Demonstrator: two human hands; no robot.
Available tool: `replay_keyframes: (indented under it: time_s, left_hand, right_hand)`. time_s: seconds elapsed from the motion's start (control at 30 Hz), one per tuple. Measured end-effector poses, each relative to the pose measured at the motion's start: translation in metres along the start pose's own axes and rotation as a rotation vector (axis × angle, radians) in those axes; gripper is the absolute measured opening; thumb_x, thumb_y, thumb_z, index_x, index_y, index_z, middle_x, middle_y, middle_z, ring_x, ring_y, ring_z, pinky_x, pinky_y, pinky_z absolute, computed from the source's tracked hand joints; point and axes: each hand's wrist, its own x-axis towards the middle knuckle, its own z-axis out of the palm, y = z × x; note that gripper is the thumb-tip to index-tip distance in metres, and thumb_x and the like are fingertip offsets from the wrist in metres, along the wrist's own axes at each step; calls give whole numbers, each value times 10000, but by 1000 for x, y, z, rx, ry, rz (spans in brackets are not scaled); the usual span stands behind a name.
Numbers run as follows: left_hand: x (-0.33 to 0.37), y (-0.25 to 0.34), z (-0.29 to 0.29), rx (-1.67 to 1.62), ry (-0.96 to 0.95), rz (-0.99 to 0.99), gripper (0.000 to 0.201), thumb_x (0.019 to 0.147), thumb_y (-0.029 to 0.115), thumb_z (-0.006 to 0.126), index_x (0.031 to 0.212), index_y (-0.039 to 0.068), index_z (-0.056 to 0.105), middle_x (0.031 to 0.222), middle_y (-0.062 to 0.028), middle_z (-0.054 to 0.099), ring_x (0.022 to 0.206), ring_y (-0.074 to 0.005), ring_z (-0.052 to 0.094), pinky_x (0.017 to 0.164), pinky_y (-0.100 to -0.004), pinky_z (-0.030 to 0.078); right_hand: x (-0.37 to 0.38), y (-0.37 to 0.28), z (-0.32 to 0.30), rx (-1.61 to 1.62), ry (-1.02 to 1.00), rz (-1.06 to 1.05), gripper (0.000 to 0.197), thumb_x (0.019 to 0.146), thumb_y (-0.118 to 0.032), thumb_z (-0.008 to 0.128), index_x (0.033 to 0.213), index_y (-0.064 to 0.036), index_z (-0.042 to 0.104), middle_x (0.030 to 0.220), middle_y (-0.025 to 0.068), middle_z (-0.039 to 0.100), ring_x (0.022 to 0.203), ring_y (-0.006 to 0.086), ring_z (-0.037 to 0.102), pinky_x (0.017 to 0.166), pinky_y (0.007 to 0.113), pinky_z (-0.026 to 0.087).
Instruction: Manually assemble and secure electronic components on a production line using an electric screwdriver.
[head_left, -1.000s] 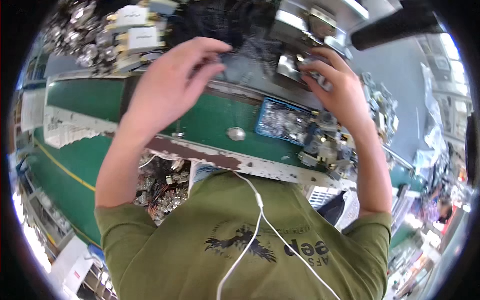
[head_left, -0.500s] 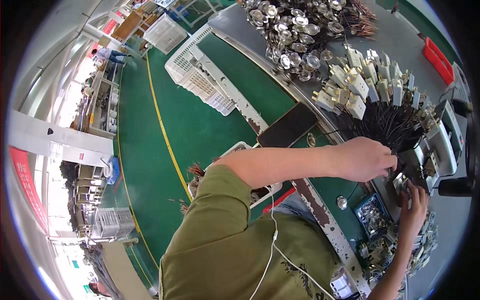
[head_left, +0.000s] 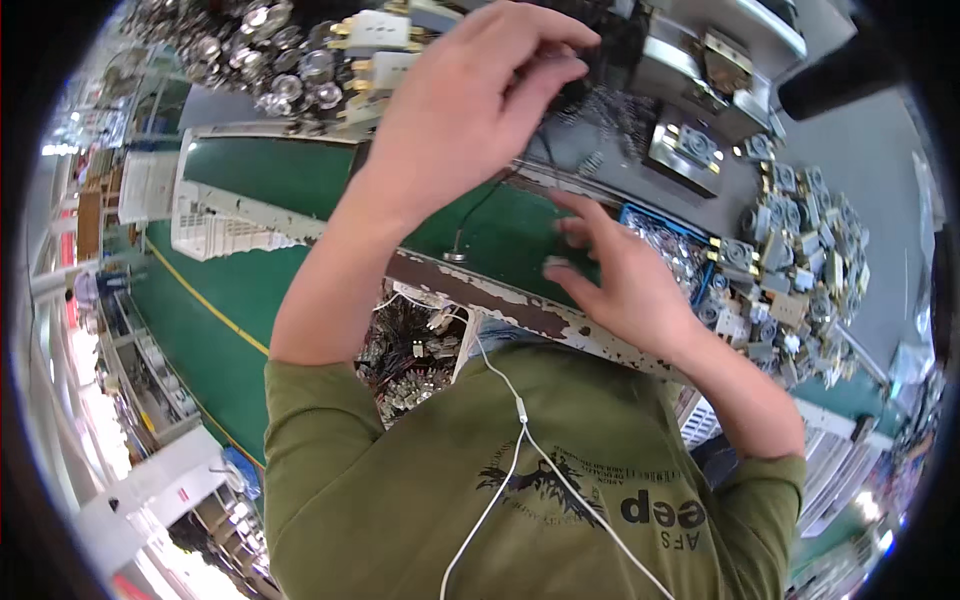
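Note:
My left hand [head_left: 465, 115] is raised over the bench edge, thumb and fingertips curled close together in front of a dark bundle of wires. Whatever lies between those fingertips is hidden. From below this hand a thin black wire [head_left: 466, 215] hangs past the bench edge, ending in a small round metal piece [head_left: 455, 257]. My right hand [head_left: 615, 275] is held before the bench edge beside a blue tray [head_left: 622, 212] of small metal parts, its fingers apart with nothing between them. Beyond it, a metal fixture block [head_left: 680, 178] carries a grey-white socket part [head_left: 697, 145].
A heap of socket parts [head_left: 790, 285] lies on the right of the bench. White plug housings [head_left: 380, 32] and round metal cups [head_left: 285, 88] are piled at far left. A black cylindrical arm [head_left: 840, 80] juts in at upper right. A chipped metal rail [head_left: 480, 295] crosses before my body.
My view has swung toward the right. My right hand has come away from the socket part at the fixture, fingers now spread. My left hand is raised nearer the view, fingertips still curled.

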Motion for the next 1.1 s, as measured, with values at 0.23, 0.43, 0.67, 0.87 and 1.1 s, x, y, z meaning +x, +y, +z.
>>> replay_keyframes:
  time_s: [0.23, 0.43, 0.67, 0.87, 1.1]
  left_hand:
    - [-6, 22, 18, 376, -386, -111, 247, 900, 106, 737, 1144, 130, 714, 1008, -25, 701, 959, -215, 668, 845, -362, 517]
    - [-26, -26, 36, 404, -350, 17, 219, 836, 165, 750, 1050, 150, 710, 989, 13, 712, 1003, -195, 666, 874, -353, 497]
    - [-6, -19, 37, 286, -329, 9, 200, 826, 152, 802, 1011, 128, 729, 915, 14, 711, 931, -201, 680, 832, -352, 500]
    - [22, 17, 55, -28, -430, -207, 239, 856, 39, 769, 1089, 83, 738, 945, -87, 702, 847, -269, 684, 751, -360, 552]
    - [29, 18, 103, -3, -460, -181, 160, 874, 151, 746, 1007, 84, 686, 926, -69, 694, 897, -275, 689, 787, -397, 554]
  right_hand:
    - [-3, -12, -9, 914, 105, 224, 691, 967, 6, 600, 1581, -107, 303, 1073, 72, 591, 752, 154, 637, 717, 295, 566]
    - [-21, -13, -21, 977, -90, 524, 473, 1115, -290, 499, 1466, 27, 482, 651, -13, 511, 510, 68, 455, 457, 222, 359]
    - [-55, 13, -65, 1028, -200, 354, 502, 1063, -189, 600, 1487, 47, 473, 800, 57, 704, 617, 82, 613, 597, 204, 486]
    - [-46, 22, -117, 369, -389, 404, 383, 1051, -188, 615, 1413, -62, 626, 710, 76, 697, 604, 117, 648, 578, 265, 500]
    - [-63, 45, -95, -153, 157, 19, 351, 963, -109, 696, 1309, -55, 685, 800, 165, 693, 635, 225, 640, 646, 361, 522]
